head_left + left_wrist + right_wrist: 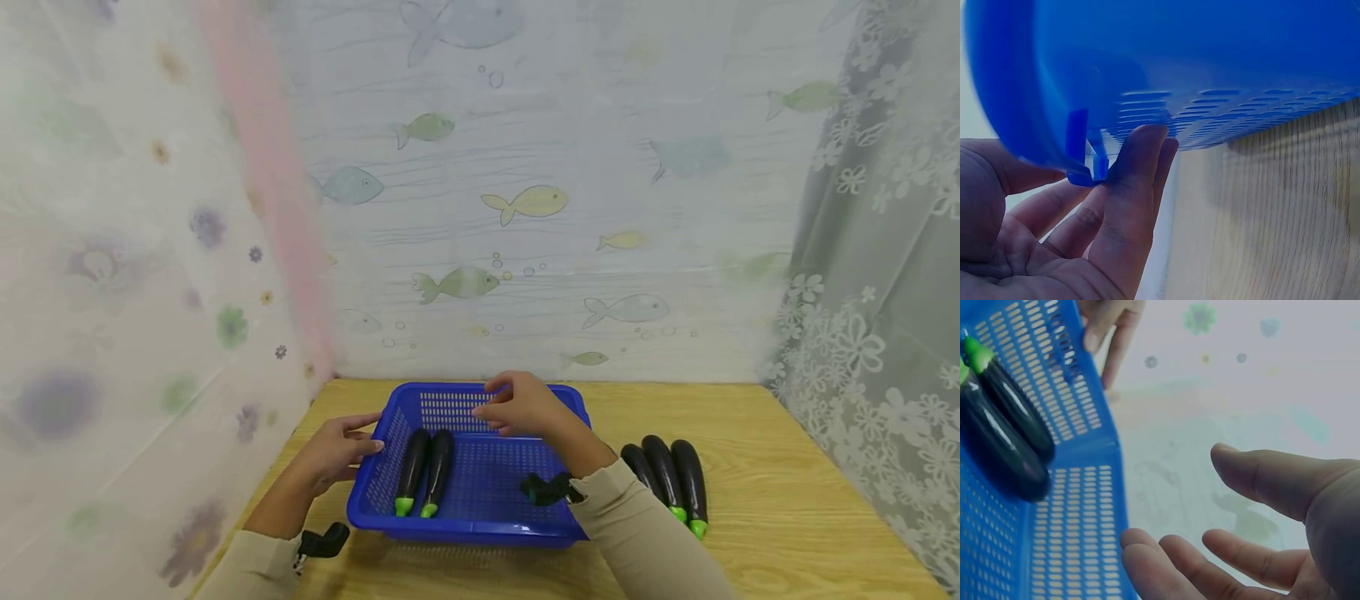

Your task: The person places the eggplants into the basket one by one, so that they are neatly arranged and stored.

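Note:
A blue plastic basket (480, 527) with slotted walls sits on the wooden table. Inside it, toward the left, two dark eggplants (412, 472) with green caps lie side by side. My left hand (335, 450) grips the basket's left rim; the left wrist view shows its fingers (1132, 187) against the outer wall below the rim. Over the basket's far part hovers my right hand (525, 406), holding nothing. In the right wrist view its thumb (1266, 478) stands apart from its loosely bent fingers. Right of the basket, three more eggplants (690, 483) lie together, partly behind the right forearm.
The wooden tabletop (780, 500) extends to the right of the basket. A fish-patterned sheet (525, 250) hangs behind the table. Flowered sheeting (135, 333) borders the left, and a lacy curtain (862, 350) borders the right.

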Available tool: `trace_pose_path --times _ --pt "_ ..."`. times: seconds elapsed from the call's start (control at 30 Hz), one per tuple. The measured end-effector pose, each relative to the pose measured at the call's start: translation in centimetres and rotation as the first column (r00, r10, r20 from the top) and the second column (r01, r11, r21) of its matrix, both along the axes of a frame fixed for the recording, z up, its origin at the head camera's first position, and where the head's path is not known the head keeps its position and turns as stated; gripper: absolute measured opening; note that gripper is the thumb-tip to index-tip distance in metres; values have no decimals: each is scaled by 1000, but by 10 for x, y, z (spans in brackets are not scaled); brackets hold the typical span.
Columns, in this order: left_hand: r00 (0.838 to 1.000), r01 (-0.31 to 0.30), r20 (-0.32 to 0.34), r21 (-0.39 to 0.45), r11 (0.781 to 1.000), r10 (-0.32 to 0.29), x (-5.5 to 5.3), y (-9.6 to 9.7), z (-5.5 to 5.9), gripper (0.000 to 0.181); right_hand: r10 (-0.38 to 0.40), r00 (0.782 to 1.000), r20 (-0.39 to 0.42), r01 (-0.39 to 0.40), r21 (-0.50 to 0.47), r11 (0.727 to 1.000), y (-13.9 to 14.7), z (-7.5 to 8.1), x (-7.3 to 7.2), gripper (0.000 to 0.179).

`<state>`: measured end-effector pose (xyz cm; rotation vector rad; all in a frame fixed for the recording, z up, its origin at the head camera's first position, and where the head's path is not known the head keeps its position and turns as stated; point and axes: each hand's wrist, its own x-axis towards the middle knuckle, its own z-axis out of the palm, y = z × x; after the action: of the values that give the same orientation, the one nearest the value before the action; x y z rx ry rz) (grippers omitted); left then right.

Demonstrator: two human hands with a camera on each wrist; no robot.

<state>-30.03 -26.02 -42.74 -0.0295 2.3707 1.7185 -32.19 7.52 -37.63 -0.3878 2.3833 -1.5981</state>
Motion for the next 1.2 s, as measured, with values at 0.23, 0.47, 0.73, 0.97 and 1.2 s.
trace_pose_path --times 0.23,0.47,0.73,0.97,1.2 --pt "1000 5 -7 -3 1000 -5 -1 -1 -1 64 -31 999 -42 30 -25 999 37 9 4 54" --pt "1000 -9 -11 -32 999 9 3 -5 -4 63 -36 996 -82 34 -24 999 68 14 13 57" --pt "1000 -3 -21 -41 999 2 1 -1 -2 64 -111 990 -83 111 -1 994 107 9 24 57" --pt "1000 -17 -9 -32 999 16 1 3 0 62 -167 984 -68 168 2 986 143 0 36 59" --pt "1000 -10 -4 -36 999 10 0 1 -1 64 -192 981 -39 191 -37 981 169 -14 42 61"
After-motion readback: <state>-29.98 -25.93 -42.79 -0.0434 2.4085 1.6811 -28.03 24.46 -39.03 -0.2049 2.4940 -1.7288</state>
